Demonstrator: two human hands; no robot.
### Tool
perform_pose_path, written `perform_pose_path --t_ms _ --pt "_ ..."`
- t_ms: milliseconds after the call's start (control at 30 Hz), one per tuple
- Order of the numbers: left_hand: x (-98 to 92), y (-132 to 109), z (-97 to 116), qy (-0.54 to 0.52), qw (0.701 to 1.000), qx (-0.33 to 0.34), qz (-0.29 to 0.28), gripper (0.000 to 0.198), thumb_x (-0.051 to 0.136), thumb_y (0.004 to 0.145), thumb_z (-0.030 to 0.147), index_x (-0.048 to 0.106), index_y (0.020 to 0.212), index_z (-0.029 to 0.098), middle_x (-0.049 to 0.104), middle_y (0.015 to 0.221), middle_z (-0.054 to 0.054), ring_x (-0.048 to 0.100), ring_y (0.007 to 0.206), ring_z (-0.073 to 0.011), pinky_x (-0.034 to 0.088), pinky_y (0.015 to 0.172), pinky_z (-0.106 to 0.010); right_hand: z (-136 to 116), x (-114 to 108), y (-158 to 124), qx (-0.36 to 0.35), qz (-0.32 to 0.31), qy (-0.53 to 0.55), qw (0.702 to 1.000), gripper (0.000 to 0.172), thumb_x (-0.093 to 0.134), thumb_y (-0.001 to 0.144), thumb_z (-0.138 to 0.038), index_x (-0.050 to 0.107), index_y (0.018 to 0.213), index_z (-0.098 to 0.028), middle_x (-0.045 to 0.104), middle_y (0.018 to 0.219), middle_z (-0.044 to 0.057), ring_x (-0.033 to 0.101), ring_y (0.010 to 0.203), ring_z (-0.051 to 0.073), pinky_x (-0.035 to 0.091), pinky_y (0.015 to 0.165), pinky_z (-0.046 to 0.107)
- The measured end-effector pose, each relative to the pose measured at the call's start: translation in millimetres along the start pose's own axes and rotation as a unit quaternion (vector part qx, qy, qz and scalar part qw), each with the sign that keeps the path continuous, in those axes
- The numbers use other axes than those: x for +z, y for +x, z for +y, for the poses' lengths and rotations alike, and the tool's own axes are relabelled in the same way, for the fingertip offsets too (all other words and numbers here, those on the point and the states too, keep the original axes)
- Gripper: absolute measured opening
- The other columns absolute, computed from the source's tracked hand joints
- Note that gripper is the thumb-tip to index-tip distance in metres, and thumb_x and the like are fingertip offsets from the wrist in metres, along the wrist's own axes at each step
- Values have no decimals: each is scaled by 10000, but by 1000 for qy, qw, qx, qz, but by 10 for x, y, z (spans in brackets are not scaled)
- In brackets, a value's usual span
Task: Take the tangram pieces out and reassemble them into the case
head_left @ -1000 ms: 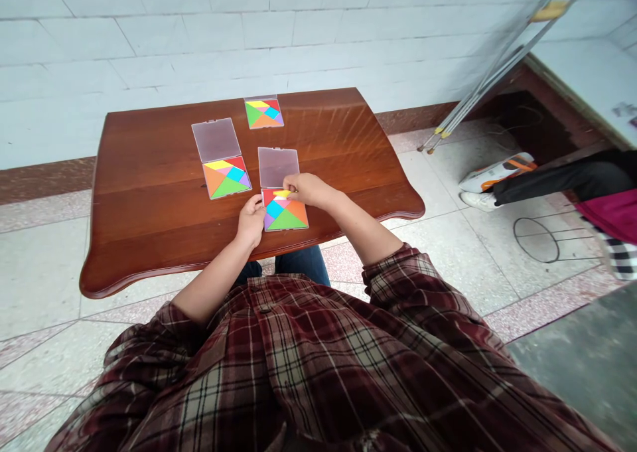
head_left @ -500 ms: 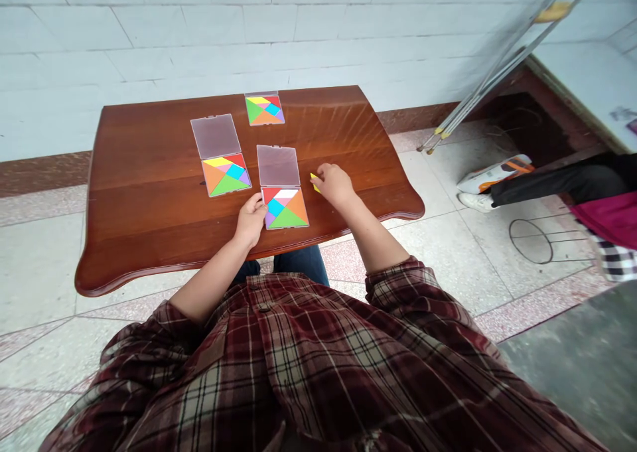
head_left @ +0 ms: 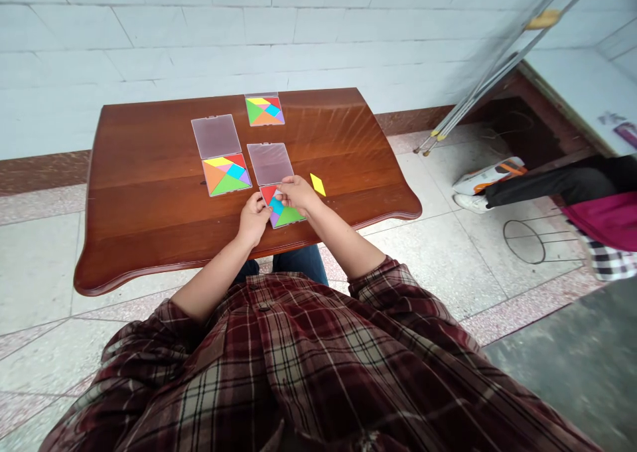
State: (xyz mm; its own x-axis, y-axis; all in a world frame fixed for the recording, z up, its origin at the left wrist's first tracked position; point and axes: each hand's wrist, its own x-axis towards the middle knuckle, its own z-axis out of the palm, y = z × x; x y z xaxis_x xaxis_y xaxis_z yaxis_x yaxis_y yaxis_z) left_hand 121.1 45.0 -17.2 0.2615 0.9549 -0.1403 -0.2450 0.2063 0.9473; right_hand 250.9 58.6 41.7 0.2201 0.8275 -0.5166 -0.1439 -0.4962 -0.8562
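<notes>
Three open tangram cases lie on the wooden table [head_left: 144,200], each with a hinged clear lid. The nearest set of coloured pieces [head_left: 287,216] sits right in front of me, and its frosted lid [head_left: 269,164] lies open beyond it. My left hand [head_left: 254,220] holds that case's near left edge. My right hand [head_left: 297,194] covers the upper part of the tray, fingertips on the pieces. A yellow parallelogram tile [head_left: 318,184] lies loose on the wood to the right. The other sets [head_left: 226,176] [head_left: 265,110] lie farther off.
The table's near edge runs close to my plaid shirt sleeves [head_left: 149,346]. Metal crutches [head_left: 502,60] lean at the right, above a white shoe [head_left: 470,203] and dark trousers on the floor. A round wire stand [head_left: 522,241] stands on the tiles.
My right hand has moved left from beside the yellow tile back over the near tray. The tile now lies apart from the hand, and the near lid has shifted slightly left.
</notes>
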Motion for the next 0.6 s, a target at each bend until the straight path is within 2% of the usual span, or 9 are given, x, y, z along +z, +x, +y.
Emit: perform_pose_path --t_ms 133,267,333,467,600 --pt "19 -1 -7 12 1000 16 8 377 589 691 78 574 1055 178 735 995 -38 684 949 -171 496 840 -269 -43 14 -29 8 2 38 999 196 526 912 -60 422 834 -205 544 559 -70 549 494 53 421 477 149" --pt "41 4 -15 21 999 23 22 357 592 672 72 577 1012 181 728 937 -14 683 884 -150 502 802 -243 -83 0 -40 14 -9 20 1000 225 510 918 -44 462 748 -184 538 507 -58 495 452 37 414 479 143" --pt "64 14 -3 18 999 6 39 316 597 687 91 577 989 181 719 885 -4 681 819 -144 514 764 -244 -86 -1 -37 14 -17 7 1000 227 516 915 -42 476 735 -175 536 490 -55 478 440 35 411 482 144" --pt "133 37 71 16 992 -63 106 180 565 754 124 573 925 181 664 722 27 639 646 -132 530 652 -261 -39 20 -3 0 -6 -42 999 160 572 883 -46 488 855 -180 542 489 -69 494 446 59 402 472 157" --pt "187 36 143 31 983 -88 157 113 511 781 99 566 844 175 568 589 65 567 547 -100 499 585 -225 37 41 42 -45 -2 -114 992 227 613 847 -44 512 1019 -152 543 544 -81 534 494 74 402 463 164"
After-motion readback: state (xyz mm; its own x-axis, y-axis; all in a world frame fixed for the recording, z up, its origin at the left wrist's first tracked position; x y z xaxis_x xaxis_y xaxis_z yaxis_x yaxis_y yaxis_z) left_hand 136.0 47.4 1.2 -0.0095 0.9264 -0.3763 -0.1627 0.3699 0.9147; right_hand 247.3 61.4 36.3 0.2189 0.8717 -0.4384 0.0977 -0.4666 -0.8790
